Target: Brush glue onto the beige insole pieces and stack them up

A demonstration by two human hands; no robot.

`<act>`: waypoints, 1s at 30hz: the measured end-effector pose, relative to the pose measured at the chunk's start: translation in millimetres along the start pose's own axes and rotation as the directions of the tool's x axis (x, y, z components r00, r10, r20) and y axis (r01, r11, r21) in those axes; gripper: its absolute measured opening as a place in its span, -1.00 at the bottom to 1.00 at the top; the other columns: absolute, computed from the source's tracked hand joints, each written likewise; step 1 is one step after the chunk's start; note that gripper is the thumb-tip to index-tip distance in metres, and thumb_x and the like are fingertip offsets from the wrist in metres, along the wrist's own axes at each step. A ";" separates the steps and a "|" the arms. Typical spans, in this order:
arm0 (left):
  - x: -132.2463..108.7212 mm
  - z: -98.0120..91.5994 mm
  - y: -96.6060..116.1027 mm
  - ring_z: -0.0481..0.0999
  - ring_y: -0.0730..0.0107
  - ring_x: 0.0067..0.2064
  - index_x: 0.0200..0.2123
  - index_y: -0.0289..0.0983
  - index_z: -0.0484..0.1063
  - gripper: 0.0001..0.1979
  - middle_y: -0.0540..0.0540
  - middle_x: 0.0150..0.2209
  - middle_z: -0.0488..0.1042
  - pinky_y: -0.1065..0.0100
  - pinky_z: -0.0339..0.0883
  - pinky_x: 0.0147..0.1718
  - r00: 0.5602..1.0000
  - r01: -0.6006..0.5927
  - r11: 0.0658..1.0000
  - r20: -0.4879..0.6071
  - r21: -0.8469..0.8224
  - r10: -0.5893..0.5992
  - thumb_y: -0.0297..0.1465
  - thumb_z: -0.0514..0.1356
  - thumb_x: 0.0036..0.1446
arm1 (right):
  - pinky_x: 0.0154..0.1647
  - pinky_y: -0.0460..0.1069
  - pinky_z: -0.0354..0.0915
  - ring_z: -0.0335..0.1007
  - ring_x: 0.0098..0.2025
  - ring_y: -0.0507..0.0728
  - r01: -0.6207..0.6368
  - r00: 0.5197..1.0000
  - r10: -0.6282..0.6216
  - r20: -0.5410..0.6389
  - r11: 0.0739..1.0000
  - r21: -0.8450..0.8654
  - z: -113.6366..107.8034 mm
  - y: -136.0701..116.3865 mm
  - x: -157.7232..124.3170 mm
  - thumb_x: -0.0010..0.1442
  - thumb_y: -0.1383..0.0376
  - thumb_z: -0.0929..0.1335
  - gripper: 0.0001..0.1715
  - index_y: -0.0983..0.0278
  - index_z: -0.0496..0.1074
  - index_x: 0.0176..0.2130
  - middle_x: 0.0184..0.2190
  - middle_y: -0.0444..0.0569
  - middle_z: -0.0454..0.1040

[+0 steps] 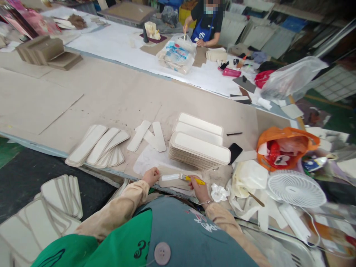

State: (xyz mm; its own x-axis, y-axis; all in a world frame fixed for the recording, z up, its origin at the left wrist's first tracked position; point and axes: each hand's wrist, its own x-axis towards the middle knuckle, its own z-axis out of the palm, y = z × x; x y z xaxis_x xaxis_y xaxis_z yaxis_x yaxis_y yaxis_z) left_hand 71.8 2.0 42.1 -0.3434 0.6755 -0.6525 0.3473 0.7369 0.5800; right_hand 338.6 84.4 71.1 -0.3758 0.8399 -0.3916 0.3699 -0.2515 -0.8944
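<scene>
My right hand [199,188] is closed round the yellow handle of a paintbrush [191,178]. The brush's bristles touch a rounded strip [169,182] lying at the table's near edge, where a wet-looking white streak runs along it. At the strip's left end my left hand [151,176] has its fingertips pinched together on or right beside the edge; exactly what they grip is too small to make out. Just beyond my hands stands a tall stack of cream rounded strips [198,144]. A white sheet [150,159] lies partly under that stack.
Fanned cream strips [97,146] lie left, with crossed loose strips [148,135] nearby. More pieces [41,218] rest on a dark surface lower left. At right are a phone [235,152], an orange bag [286,146] and a white fan [297,188]. A co-worker [207,22] sits across the table.
</scene>
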 end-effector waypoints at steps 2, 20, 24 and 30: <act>0.0 -0.2 1.3 0.47 0.50 -0.49 -0.39 -0.25 0.31 -0.89 0.14 -0.61 0.40 0.49 0.28 -0.43 1.000 -0.010 1.000 -0.005 0.002 0.010 -0.56 0.15 0.03 | -0.47 -0.01 0.31 0.31 -0.55 0.08 -0.003 0.998 0.001 -0.067 1.000 -0.028 -17.3 3.4 -1.0 0.20 0.02 0.23 -0.56 0.28 0.44 -0.17 -0.53 -0.06 0.43; -1.9 -1.2 0.6 0.47 0.49 -0.42 -0.29 -0.32 0.38 -0.92 0.05 -0.46 0.45 0.40 0.38 -0.37 1.000 -0.014 0.999 0.006 0.041 0.014 -0.41 0.20 0.16 | -0.46 -0.02 0.34 0.35 -0.53 0.07 -0.007 0.980 -0.021 0.199 0.990 0.140 17.7 -18.8 -13.5 0.18 0.01 0.26 -0.59 0.21 0.46 -0.15 -0.50 -0.09 0.44; -2.0 -2.2 0.6 0.48 0.46 -0.36 -0.19 -0.34 0.41 -0.78 -0.03 -0.31 0.47 0.32 0.43 -0.35 1.000 -0.018 0.997 0.027 0.070 0.016 -0.28 0.16 0.23 | -0.46 -0.03 0.37 0.37 -0.53 0.06 -0.067 0.944 0.008 0.329 0.983 0.169 49.3 -20.4 -7.3 0.15 0.02 0.30 -0.61 0.21 0.48 -0.17 -0.51 -0.10 0.47; -2.6 -5.3 2.3 0.49 0.43 -0.31 -0.17 -0.34 0.41 -0.78 -0.05 -0.26 0.48 0.29 0.44 -0.30 0.998 -0.044 0.994 0.040 0.099 0.040 -0.29 0.16 0.22 | -0.52 -0.05 0.36 0.35 -0.57 0.05 -0.088 0.954 0.045 0.297 0.987 0.133 55.3 -11.3 -3.5 0.14 0.04 0.30 -0.63 0.24 0.48 -0.21 -0.56 -0.10 0.46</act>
State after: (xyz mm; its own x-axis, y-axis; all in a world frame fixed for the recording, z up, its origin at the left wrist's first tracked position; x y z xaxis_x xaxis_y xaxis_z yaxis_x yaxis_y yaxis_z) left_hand 68.8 2.2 47.8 -0.2940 0.7028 -0.6478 0.4466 0.7002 0.5569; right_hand 288.8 57.7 70.6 -0.5941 0.6469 -0.4781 0.2853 -0.3863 -0.8772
